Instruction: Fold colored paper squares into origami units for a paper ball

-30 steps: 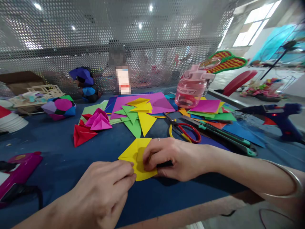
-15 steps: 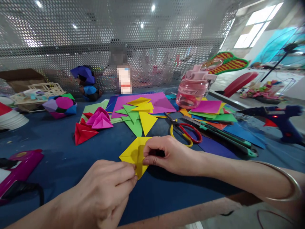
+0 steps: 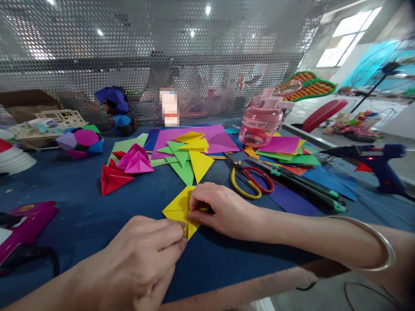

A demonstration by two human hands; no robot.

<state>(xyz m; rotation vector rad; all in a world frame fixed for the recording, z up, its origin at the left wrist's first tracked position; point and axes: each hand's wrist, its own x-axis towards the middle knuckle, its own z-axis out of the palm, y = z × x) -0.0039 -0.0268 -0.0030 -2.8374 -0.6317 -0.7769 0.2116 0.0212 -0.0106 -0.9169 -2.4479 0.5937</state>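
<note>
A creased yellow paper (image 3: 177, 203) lies on the blue table near its front edge. My left hand (image 3: 145, 252) has its fingers closed on the paper's lower corner. Thumb and forefinger of my right hand (image 3: 220, 211) pinch the paper near its middle, and that hand covers the right part of it. Just beyond are folded yellow (image 3: 200, 164) and green pieces (image 3: 183, 170). Red (image 3: 113, 178) and pink folded papers (image 3: 135, 159) stand to the left. Open scissors (image 3: 249, 179) with red and yellow handles lie behind my right hand.
On the right are a pink bottle (image 3: 261, 121), a paper stack (image 3: 282, 147), a green-black cutter (image 3: 301, 188) and a glue gun (image 3: 379, 162). A magenta power strip (image 3: 32, 229) sits at the left, with a paper ball (image 3: 81, 142) behind it.
My right hand has moved slightly left over the yellow paper, its fingertips now nearer the middle crease. My left hand has stayed nearly still at the lower corner.
</note>
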